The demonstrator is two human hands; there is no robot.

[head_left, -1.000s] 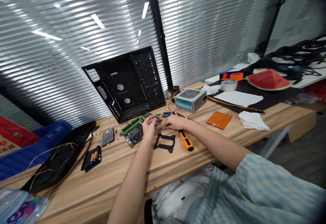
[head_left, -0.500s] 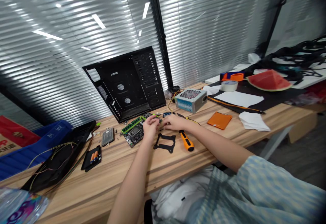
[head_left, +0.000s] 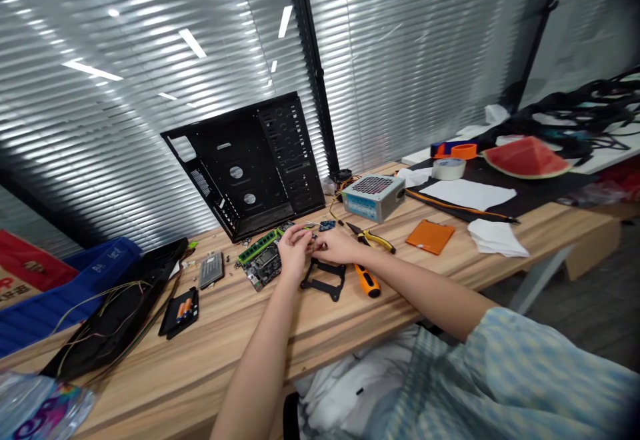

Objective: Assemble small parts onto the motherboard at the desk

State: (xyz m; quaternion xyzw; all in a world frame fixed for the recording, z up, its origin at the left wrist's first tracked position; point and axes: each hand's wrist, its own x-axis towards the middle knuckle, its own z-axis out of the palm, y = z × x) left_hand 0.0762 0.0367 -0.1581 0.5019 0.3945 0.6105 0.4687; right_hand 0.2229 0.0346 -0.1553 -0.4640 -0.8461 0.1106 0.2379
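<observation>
My left hand is at the right end of a motherboard, its fingers bent together and partly covering the board. A green memory stick sits along the board's back side. Close beside it, my right hand has its fingers pinched, its tips almost meeting those of the left. Whatever small thing lies between the fingertips is too hidden to name. Just in front of the hands lies a black bracket frame. An orange-handled screwdriver and yellow-and-black pliers rest by my right wrist.
Behind stands an open black computer case; to its right is a power supply. A metal drive and a black tray with batteries lie left. Rightward are an orange square, tape roll and watermelon slice.
My right hand has shifted left and slightly down, closer to my left hand, so more of the pliers and small blue board show. My left hand has barely moved.
</observation>
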